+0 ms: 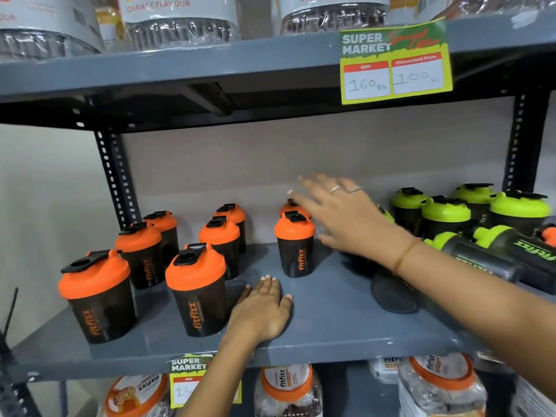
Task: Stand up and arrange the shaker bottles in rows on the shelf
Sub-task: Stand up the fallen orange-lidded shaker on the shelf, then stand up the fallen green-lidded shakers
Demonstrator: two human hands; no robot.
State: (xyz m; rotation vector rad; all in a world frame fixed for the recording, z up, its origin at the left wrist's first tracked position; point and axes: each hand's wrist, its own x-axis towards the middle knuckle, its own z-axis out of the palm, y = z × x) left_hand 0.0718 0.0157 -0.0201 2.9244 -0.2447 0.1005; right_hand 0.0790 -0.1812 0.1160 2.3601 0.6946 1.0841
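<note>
Shaker bottles fill a grey shelf (346, 335), and the front orange bottle (197, 291) of the middle row serves as landmark. Left of it stands another orange bottle (96, 296) near the shelf's front edge; behind these, 2 rows of 3 run back toward the wall. Right of the landmark and further back, an orange-lidded bottle (295, 245) stands upright with 1 more partly hidden behind it.

Between the landmark and that bottle the shelf surface is bare, and bare shelf continues to the front edge. The left hand (261, 311) lies flat and open there, palm down, just right of the landmark, holding nothing. The right hand (340, 215) hovers open with fingers spread, further back and right of the landmark, above the rear orange lid; it grips nothing.

Far right of the landmark, green bottles (445, 215) stand upright at the back, while 2 green bottles (517, 251) lie on their sides in front of them. A dark bottle (394, 293) lies tipped below the right forearm, its base facing out.
</note>
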